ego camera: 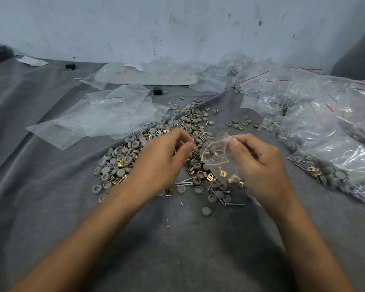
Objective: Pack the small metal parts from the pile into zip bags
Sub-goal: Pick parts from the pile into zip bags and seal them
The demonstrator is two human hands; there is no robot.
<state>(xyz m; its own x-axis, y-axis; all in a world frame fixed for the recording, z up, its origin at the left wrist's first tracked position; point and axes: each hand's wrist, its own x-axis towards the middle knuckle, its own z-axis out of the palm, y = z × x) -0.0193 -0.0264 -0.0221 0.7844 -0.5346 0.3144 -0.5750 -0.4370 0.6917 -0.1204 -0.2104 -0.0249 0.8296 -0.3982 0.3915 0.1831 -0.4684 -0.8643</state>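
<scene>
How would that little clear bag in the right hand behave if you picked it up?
Probably floppy: the zip bag bows and sags below the right hand, which pinches its mouth. Likely light, since it seems to hold only a few small parts. Its glossy film may be slippery, so a pinch at the red-lined rim looks safest.

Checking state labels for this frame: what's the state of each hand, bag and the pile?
held bag: mouth open, few parts inside
right hand: pinches held bag's rim
left hand: fingertips pinched together beside held bag; contents unclear
pile: loose, spread on cloth
empty bags: flat, unfilled, left of pile
filled bags: holding parts, heaped on the right
</scene>
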